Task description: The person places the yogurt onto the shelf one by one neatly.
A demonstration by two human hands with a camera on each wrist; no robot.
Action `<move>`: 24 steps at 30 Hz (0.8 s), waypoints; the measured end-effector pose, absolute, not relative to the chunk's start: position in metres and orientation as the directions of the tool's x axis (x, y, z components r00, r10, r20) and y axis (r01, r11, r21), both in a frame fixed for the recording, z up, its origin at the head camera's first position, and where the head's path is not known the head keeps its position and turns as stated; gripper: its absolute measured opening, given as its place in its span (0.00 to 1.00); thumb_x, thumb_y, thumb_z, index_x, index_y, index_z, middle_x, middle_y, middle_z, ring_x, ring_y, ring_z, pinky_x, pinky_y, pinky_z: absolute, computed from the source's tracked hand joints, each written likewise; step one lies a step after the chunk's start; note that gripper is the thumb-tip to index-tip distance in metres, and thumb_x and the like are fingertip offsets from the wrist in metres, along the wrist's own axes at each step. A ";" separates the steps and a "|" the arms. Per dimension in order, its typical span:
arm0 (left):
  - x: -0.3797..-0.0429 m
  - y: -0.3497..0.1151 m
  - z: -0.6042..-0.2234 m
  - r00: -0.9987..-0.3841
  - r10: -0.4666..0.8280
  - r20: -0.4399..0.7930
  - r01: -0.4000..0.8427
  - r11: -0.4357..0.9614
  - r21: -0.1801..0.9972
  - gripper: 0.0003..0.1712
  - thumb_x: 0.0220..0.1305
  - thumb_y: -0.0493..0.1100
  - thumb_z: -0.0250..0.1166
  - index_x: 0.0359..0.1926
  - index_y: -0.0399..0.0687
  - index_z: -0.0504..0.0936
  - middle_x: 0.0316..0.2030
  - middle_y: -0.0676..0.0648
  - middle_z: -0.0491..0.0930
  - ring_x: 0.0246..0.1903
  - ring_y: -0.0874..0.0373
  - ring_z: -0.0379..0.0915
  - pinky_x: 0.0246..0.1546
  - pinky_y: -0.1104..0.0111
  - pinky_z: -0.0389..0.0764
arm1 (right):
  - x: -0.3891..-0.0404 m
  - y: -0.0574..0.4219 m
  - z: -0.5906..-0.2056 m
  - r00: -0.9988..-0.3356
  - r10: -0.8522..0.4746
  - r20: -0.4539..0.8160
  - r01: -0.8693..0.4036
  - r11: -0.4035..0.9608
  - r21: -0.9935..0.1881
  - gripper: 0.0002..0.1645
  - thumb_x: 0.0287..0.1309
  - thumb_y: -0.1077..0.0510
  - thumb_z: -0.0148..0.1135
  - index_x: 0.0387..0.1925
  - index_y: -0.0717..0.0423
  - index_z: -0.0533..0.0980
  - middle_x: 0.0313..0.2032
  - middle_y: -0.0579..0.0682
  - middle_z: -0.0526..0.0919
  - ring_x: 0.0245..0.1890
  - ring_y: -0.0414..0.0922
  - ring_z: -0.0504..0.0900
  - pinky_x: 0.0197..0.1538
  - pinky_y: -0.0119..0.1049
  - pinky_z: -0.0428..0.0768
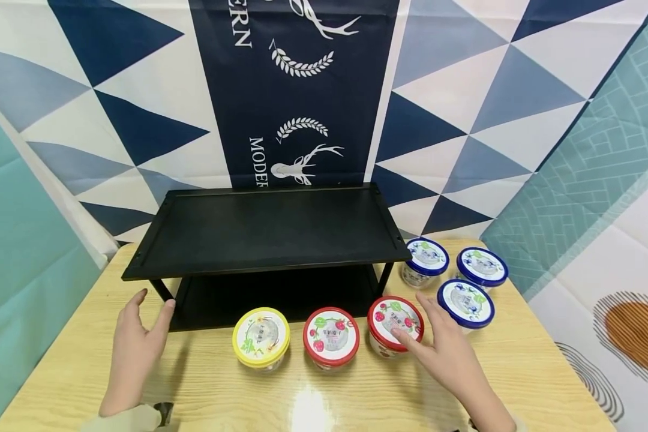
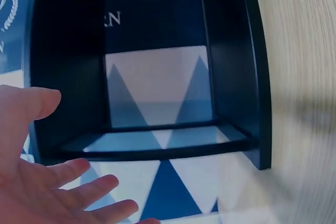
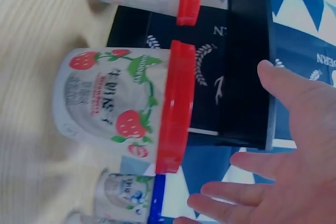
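Note:
My left hand [image 1: 136, 345] is held beside the front left leg of a black two-tier shelf [image 1: 270, 231], its thumb and fingers spread and nothing between them. Over on the right, my right hand [image 1: 448, 354] hovers by a red-lidded tub [image 1: 395, 324] with strawberries printed on it. Its thumb overlaps that lid in the head view, while the right wrist view shows a gap between the fingers and the tub [image 3: 121, 98]. A second red-lidded tub [image 1: 331, 339] and a yellow-lidded tub [image 1: 261, 338] stand in front of the shelf.
Three blue-lidded tubs [image 1: 466, 303] stand right of the shelf, near my right fingers. Everything rests on a light wooden table [image 1: 216, 396]. Behind the shelf hangs a patterned cloth [image 1: 302, 90] with triangles and deer heads.

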State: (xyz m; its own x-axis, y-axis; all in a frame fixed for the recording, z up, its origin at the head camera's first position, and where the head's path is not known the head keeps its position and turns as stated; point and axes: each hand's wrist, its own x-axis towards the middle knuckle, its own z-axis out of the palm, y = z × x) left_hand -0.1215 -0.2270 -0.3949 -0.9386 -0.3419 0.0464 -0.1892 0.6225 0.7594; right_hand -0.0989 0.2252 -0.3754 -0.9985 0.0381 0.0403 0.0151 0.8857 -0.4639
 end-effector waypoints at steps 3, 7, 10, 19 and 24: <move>-0.126 -0.233 -0.399 -0.919 -0.392 0.044 -0.214 0.588 0.780 0.44 0.68 0.60 0.48 0.72 0.38 0.45 0.69 0.28 0.47 0.66 0.31 0.45 0.61 0.38 0.55 | -0.099 0.228 -0.379 -0.999 0.038 0.033 0.017 0.880 -0.474 0.55 0.50 0.24 0.53 0.67 0.57 0.58 0.66 0.65 0.61 0.64 0.66 0.60 0.58 0.67 0.65; -0.131 -0.241 -0.403 -0.899 -0.436 0.031 -0.243 0.558 0.793 0.43 0.68 0.59 0.48 0.72 0.38 0.46 0.69 0.30 0.49 0.67 0.32 0.45 0.62 0.39 0.55 | -0.098 0.233 -0.384 -0.999 0.048 -0.001 0.042 0.878 -0.477 0.58 0.47 0.23 0.54 0.67 0.58 0.57 0.66 0.66 0.61 0.64 0.66 0.59 0.58 0.66 0.66; -0.135 -0.244 -0.406 -0.895 -0.445 0.031 -0.244 0.547 0.801 0.42 0.68 0.58 0.49 0.71 0.38 0.47 0.69 0.30 0.50 0.67 0.32 0.46 0.62 0.39 0.55 | -0.099 0.236 -0.390 -0.998 0.054 -0.016 0.055 0.880 -0.471 0.61 0.44 0.21 0.55 0.68 0.59 0.57 0.66 0.66 0.60 0.65 0.67 0.59 0.58 0.66 0.66; -0.142 -0.247 -0.410 -0.884 -0.466 0.040 -0.234 0.516 0.824 0.40 0.67 0.56 0.50 0.70 0.37 0.50 0.68 0.31 0.53 0.66 0.32 0.50 0.60 0.40 0.58 | -0.099 0.243 -0.408 -0.993 0.058 -0.102 0.099 0.883 -0.459 0.70 0.37 0.22 0.61 0.70 0.64 0.50 0.66 0.71 0.56 0.64 0.70 0.58 0.58 0.65 0.67; -0.146 -0.251 -0.415 -0.875 -0.479 0.067 -0.207 0.495 0.844 0.38 0.67 0.54 0.52 0.69 0.36 0.53 0.67 0.30 0.56 0.65 0.32 0.52 0.60 0.41 0.60 | -0.100 0.246 -0.417 -0.993 0.048 -0.103 0.092 0.875 -0.476 0.71 0.36 0.25 0.65 0.69 0.65 0.49 0.66 0.71 0.57 0.64 0.70 0.59 0.58 0.65 0.67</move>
State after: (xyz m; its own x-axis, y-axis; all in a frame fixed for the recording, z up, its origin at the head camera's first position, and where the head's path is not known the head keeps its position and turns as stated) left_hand -0.1461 -0.2508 -0.4149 -0.8751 -0.4793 0.0667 -0.2068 0.4950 0.8439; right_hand -0.1001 0.2460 -0.4172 -0.9935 0.0484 -0.1035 0.0922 0.8747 -0.4758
